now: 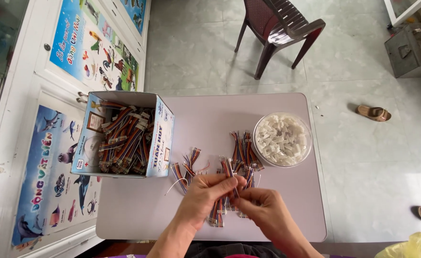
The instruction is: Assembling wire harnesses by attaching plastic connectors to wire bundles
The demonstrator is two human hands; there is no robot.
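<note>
**Two Hands, One Bunch of Stripy Wires**

While we look down, we see our left hand (204,195) and our right hand (263,209) close together over a small table (138,210). Both hands are pinched shut on one bunch of thin wires (230,168). The bunch sticks up between the fingers, just above the table's near edge. Each wire is skinny and bendy, with stripes of red, blue, orange and white.

More wire bunches (241,148) lie loose on the table, just past the hands. We count about four small piles. They look soft and a bit tangled.

The table top is smooth and pale, with round corners.

One cardboard box (165,138) stands on the left. It is open on top and stuffed full of the same stripy wires.

One round clear tub (282,139) sits on the right. It is full of tiny white plastic bits, too many to count.

One dark plastic chair (279,28) stands on the shiny tile floor (363,162). Two sandals (373,112) lie there, well apart.
</note>
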